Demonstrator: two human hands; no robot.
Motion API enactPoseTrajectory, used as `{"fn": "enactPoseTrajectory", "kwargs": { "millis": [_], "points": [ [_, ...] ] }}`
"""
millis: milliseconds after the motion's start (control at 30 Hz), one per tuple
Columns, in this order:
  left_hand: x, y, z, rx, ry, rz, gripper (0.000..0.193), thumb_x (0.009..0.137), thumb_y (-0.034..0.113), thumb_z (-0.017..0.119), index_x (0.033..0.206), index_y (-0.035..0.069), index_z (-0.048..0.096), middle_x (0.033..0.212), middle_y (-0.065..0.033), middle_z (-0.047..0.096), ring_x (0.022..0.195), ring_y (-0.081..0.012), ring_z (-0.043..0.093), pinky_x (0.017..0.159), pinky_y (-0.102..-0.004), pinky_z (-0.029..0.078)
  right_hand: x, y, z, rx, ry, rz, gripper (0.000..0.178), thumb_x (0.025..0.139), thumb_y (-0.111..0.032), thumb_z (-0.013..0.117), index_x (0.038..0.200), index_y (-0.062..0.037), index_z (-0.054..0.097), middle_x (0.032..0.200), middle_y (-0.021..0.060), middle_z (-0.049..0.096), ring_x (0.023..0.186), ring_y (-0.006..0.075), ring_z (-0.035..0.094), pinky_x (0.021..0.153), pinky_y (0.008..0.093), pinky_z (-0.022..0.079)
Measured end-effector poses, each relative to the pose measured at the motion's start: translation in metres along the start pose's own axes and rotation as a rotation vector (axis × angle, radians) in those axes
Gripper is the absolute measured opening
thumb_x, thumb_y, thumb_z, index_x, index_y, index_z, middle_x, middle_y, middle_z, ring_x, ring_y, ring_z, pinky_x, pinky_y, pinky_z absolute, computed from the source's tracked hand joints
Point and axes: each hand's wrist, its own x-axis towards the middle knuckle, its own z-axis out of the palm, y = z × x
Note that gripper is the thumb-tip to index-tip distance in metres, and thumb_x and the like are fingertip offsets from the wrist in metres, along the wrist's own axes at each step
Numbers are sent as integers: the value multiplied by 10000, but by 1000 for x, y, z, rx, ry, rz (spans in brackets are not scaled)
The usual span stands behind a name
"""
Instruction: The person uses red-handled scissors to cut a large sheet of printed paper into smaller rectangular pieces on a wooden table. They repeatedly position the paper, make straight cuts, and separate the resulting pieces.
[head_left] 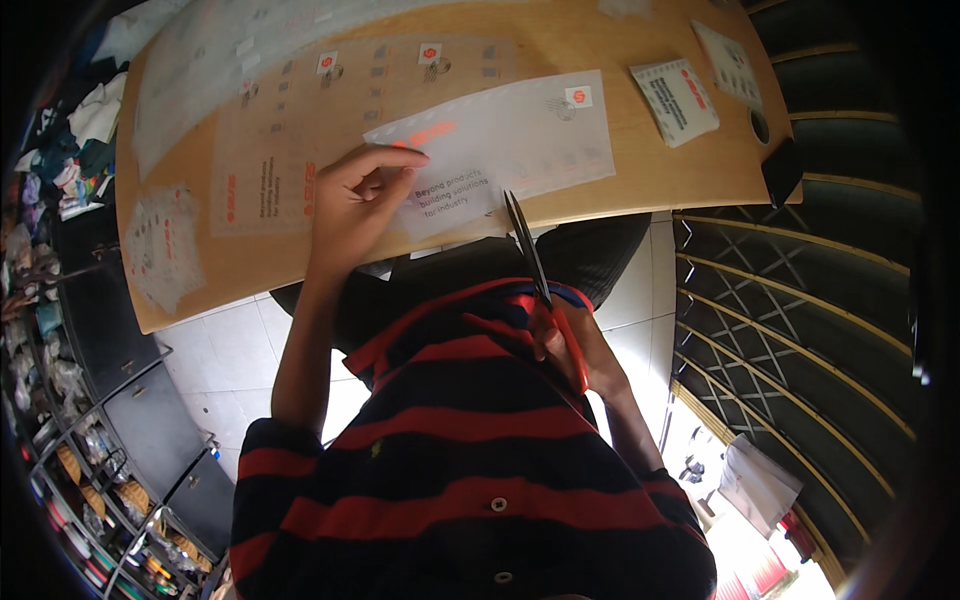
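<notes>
Left hand (pixel 362 195) holds a printed sheet (pixel 520 135), right hand (pixel 596 352) holds scissors (pixel 527 240); keeping the sheet taut should favour a straight cut.

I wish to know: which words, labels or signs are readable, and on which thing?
I leave the wording uncopied.
Front translucent sheet: three legible dark lines; orange lettering; red emblem on a white square.
Flat sheet behind: sideways dark and orange lettering; red emblems.
Small packet, right: dark and orange lettering.
Round postmark, front sheet: too small to read.
</notes>
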Motion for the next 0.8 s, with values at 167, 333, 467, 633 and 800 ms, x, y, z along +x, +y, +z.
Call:
{"fn": "enactPoseTrajectory", "kwargs": {
  "millis": [167,333,467,633,800],
  "points": [
    [0,-3,-2,99,49,-6,150,907,-49,635,1019,4,720,1007,-47,695,762,-44,597,682,-203,491,-1,1,-3,-54,-25,6,604,940,-628,513,935,-25,542,658,109,607,655,286,656,621,378,494],
    [1,-8,-1,24,62,20,149,909,-45,636,1020,6,722,999,-37,697,738,-31,570,674,-197,477,0,1,-4,-48,-15,-1,633,931,-653,503,926,-21,543,628,116,586,618,306,636,604,392,487],
    [0,-7,-1,5,51,21,149,908,-37,644,1023,11,725,992,-28,700,729,-25,554,675,-195,468,10,4,-7,-112,-7,-56,648,928,-663,496,912,-17,543,597,112,566,583,306,617,582,391,478],
    [-1,-10,-6,56,118,9,142,909,-20,652,1016,24,734,980,-17,704,703,-16,517,653,-183,427,13,-7,-11,-78,-30,-27,663,924,-672,489,906,-12,542,593,109,562,579,294,613,578,384,475],
    [-1,-16,-7,42,166,-12,139,908,-18,653,1014,22,733,996,-20,707,713,-21,528,666,-189,439,11,6,-13,-127,-23,-64,659,927,-666,491,923,-8,543,603,108,568,588,284,622,586,378,481]
  ]
}}
